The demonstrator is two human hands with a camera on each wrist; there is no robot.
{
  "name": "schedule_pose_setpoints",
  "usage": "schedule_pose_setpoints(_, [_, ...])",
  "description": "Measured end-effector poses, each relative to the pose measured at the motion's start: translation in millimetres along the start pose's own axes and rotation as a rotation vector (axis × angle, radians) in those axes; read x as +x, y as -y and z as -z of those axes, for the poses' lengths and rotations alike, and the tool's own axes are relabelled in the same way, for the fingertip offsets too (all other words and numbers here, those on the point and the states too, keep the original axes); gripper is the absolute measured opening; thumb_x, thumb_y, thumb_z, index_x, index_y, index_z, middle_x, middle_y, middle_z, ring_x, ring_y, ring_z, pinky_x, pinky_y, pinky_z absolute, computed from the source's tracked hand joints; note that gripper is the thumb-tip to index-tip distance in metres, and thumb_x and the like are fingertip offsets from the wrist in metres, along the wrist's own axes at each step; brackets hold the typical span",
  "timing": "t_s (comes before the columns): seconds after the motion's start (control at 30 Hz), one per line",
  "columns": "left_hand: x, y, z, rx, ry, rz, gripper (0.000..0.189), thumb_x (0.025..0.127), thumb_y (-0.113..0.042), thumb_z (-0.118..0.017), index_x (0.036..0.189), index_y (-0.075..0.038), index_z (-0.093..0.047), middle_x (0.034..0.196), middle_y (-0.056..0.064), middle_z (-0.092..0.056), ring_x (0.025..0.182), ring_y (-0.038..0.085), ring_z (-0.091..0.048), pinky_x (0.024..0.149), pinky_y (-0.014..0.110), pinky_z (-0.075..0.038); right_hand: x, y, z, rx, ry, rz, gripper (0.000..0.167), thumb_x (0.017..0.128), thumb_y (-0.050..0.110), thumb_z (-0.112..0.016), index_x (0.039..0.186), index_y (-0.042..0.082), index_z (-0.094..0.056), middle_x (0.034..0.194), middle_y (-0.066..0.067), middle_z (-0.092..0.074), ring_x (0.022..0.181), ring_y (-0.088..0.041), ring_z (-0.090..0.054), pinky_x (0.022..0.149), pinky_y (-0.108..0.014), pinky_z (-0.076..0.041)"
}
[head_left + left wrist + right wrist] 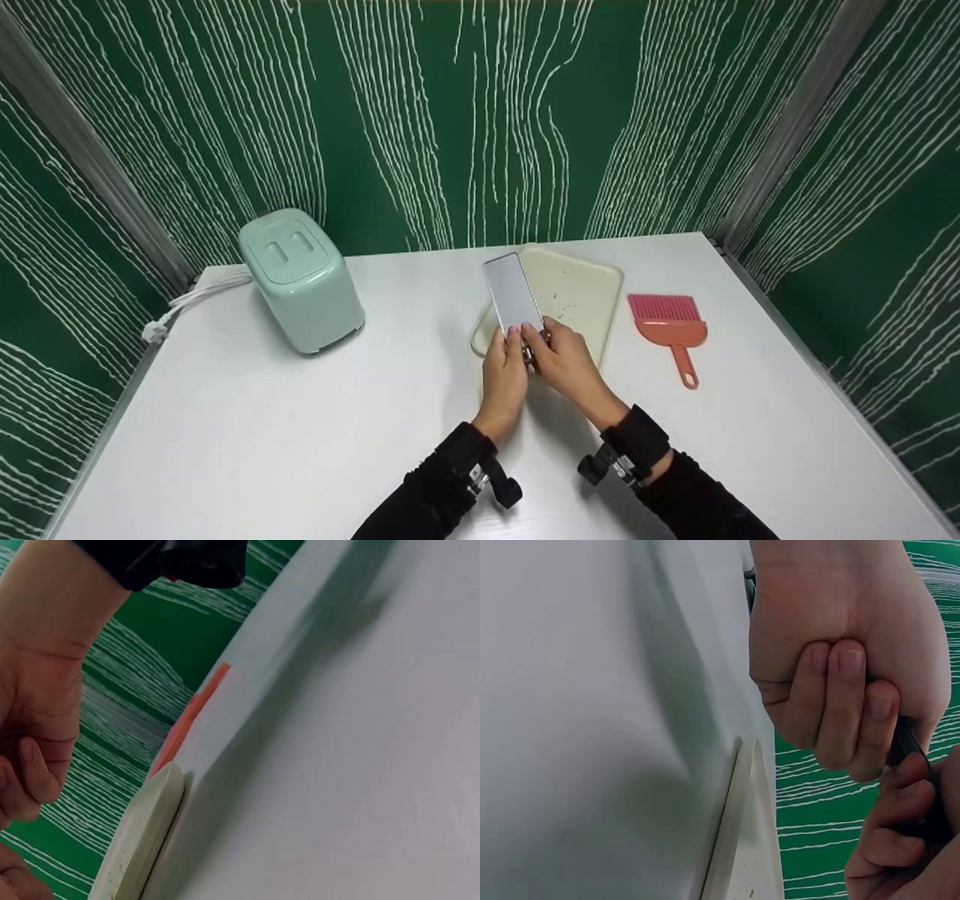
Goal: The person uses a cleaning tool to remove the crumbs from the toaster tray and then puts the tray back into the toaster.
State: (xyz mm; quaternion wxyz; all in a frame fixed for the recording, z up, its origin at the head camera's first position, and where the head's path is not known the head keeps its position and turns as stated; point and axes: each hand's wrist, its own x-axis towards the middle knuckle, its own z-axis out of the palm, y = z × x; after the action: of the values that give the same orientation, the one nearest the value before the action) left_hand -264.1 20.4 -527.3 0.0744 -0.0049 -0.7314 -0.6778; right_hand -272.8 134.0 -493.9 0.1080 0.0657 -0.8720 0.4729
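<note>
A slim, flat rectangular panel (514, 289), silver-grey with a thin dark rim, points away from me above the tray in the head view. Both hands grip its near end, where small shiny dark parts show between the fingers. My left hand (504, 379) holds it from the left with the thumb on top, and my right hand (566, 360) does so from the right. In the right wrist view, curled fingers of the right hand (840, 705) wrap a dark part (906, 741). Beneath lies a cream tray (592, 292) with scattered dark crumbs, partly hidden by the panel and hands.
A mint-green toaster (311, 300) stands at the left back, its white cord and plug (155, 331) beside it. Right of the tray lies a red-orange hand brush (671, 330). Green, white-lined walls border the white table (360, 435) behind and at the sides.
</note>
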Motion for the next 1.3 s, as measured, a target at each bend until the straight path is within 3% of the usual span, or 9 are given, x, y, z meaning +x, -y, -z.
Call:
schedule_pose_setpoints(0.13, [-0.2, 1.5, 3.0, 0.011, 0.019, 0.014, 0.036, 0.116, -0.036, -0.041, 0.128, -0.011, -0.064, 0.118, 0.008, -0.072, 0.105, 0.017, -0.066, 0.091, 0.036, -0.055, 0.5, 0.0, -2.8, -0.007, -0.007, 0.005, 0.023, 0.108, 0.021, -0.064, 0.100, 0.001, -0.070, 0.068, 0.000, -0.062, 0.063, -0.013, -0.058, 0.062, -0.032, -0.051])
schedule_pose_setpoints(0.37, [2.0, 1.5, 10.2, 0.037, 0.082, 0.047, 0.051, 0.117, -0.042, -0.035, 0.149, -0.008, -0.057, 0.146, 0.014, -0.067, 0.133, 0.027, -0.064, 0.110, 0.047, -0.053, 3.8, -0.3, -6.9, -0.029, -0.006, -0.016, 0.022, 0.107, 0.019, -0.064, 0.099, 0.000, -0.070, 0.069, -0.002, -0.063, 0.063, -0.014, -0.057, 0.063, -0.033, -0.051])
schedule_pose_setpoints(0.4, [2.5, 0.6, 11.8, 0.038, 0.091, 0.060, 0.054, 0.117, -0.043, -0.035, 0.153, -0.007, -0.053, 0.142, 0.015, -0.068, 0.125, 0.026, -0.067, 0.105, 0.045, -0.055, 4.6, -0.5, -7.7, -0.031, -0.006, -0.018, 0.022, 0.107, 0.019, -0.064, 0.097, 0.000, -0.069, 0.069, -0.002, -0.063, 0.063, -0.014, -0.056, 0.063, -0.033, -0.050])
schedule_pose_setpoints(0.47, [4.1, -1.4, 15.3, 0.044, 0.110, 0.099, 0.061, 0.117, -0.044, -0.034, 0.160, -0.004, -0.045, 0.113, 0.012, -0.075, 0.096, 0.020, -0.071, 0.085, 0.037, -0.057, 5.9, -0.4, -9.2, -0.028, -0.003, -0.019, 0.023, 0.107, 0.019, -0.064, 0.094, 0.001, -0.067, 0.067, -0.001, -0.061, 0.062, -0.013, -0.055, 0.062, -0.032, -0.049])
schedule_pose_setpoints(0.53, [6.4, -3.2, 19.9, 0.052, 0.130, 0.124, 0.061, 0.116, -0.047, -0.033, 0.160, -0.005, -0.044, 0.082, 0.005, -0.069, 0.067, 0.013, -0.061, 0.063, 0.028, -0.050, 6.7, 0.1, -10.4, -0.022, 0.005, -0.021, 0.024, 0.108, 0.020, -0.063, 0.090, 0.003, -0.065, 0.065, 0.000, -0.059, 0.059, -0.013, -0.053, 0.059, -0.030, -0.047])
schedule_pose_setpoints(0.63, [10.3, -4.7, 29.6, 0.055, 0.168, 0.140, 0.052, 0.116, -0.050, -0.032, 0.144, -0.012, -0.054, 0.056, -0.004, -0.048, 0.043, 0.009, -0.043, 0.044, 0.023, -0.036, 7.7, 1.4, -11.8, 0.002, 0.027, -0.036, 0.026, 0.109, 0.021, -0.061, 0.087, 0.007, -0.062, 0.063, 0.003, -0.056, 0.056, -0.011, -0.051, 0.055, -0.026, -0.043])
schedule_pose_setpoints(0.7, [13.2, -4.2, 37.6, 0.071, 0.179, 0.119, 0.045, 0.116, -0.052, -0.030, 0.128, -0.016, -0.055, 0.055, -0.004, -0.051, 0.040, 0.009, -0.043, 0.041, 0.023, -0.036, 7.8, 2.2, -12.7, 0.020, 0.044, -0.051, 0.026, 0.110, 0.022, -0.060, 0.087, 0.009, -0.060, 0.061, 0.004, -0.054, 0.054, -0.010, -0.050, 0.053, -0.024, -0.041])
schedule_pose_setpoints(1.0, [27.6, -4.1, 86.7, 0.278, 0.139, 0.010, 0.040, 0.117, -0.050, -0.032, 0.128, -0.018, -0.052, 0.074, 0.004, -0.068, 0.051, 0.012, -0.056, 0.050, 0.025, -0.044, 8.8, 1.2, -21.5, 0.037, 0.073, -0.082, 0.028, 0.111, 0.023, -0.058, 0.087, 0.008, -0.060, 0.061, 0.005, -0.052, 0.053, -0.008, -0.048, 0.052, -0.022, -0.038])
schedule_pose_setpoints(1.3, [54.2, -37.2, 154.3, 0.768, 0.135, -0.126, 0.048, 0.114, -0.055, -0.035, 0.136, -0.017, -0.055, 0.111, 0.013, -0.072, 0.099, 0.033, -0.070, 0.082, 0.050, -0.055, 9.0, 0.5, -27.9, 0.087, 0.139, -0.122, 0.027, 0.112, 0.024, -0.056, 0.100, 0.002, -0.067, 0.064, 0.004, -0.053, 0.056, -0.009, -0.048, 0.052, -0.021, -0.040])
